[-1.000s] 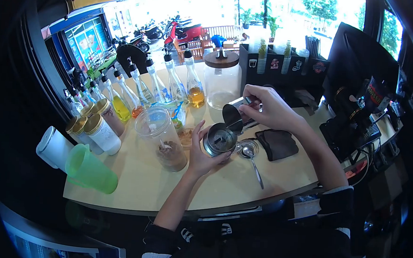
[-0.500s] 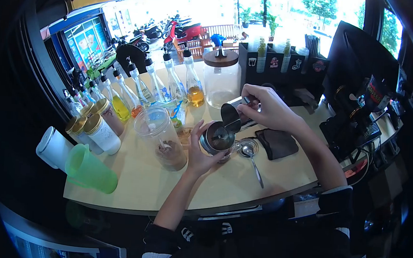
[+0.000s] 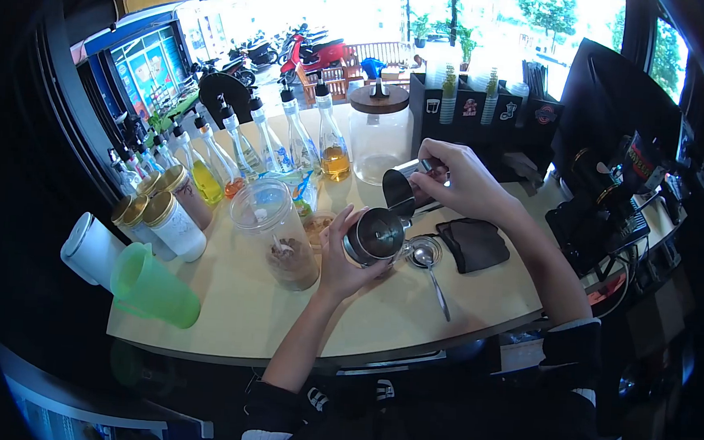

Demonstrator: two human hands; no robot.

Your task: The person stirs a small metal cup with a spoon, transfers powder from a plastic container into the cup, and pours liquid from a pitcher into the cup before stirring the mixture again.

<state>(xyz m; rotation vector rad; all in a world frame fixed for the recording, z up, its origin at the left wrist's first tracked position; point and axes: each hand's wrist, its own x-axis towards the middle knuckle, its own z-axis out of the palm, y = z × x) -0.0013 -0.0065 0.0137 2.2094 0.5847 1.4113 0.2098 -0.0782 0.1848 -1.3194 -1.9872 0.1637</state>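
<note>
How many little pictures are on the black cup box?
4 in a row on the black box: white cup drawing leftmost, red badge, another white drawing, then oval badge rightmost. Hidden sides may have more.

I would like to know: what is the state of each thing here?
Left hand: wrapped around the cup
Right hand: gripping the pitcher
Cup: held, open at the top
Pitcher: held, tilted
Spoon: lying down, not held
Cloth: lying loose, not held
Glass jar: lid on
Powder jar: partly filled, lid unclear
Green jug: upright, open
Gold-lidded cans: closed
Bottles: upright
</note>
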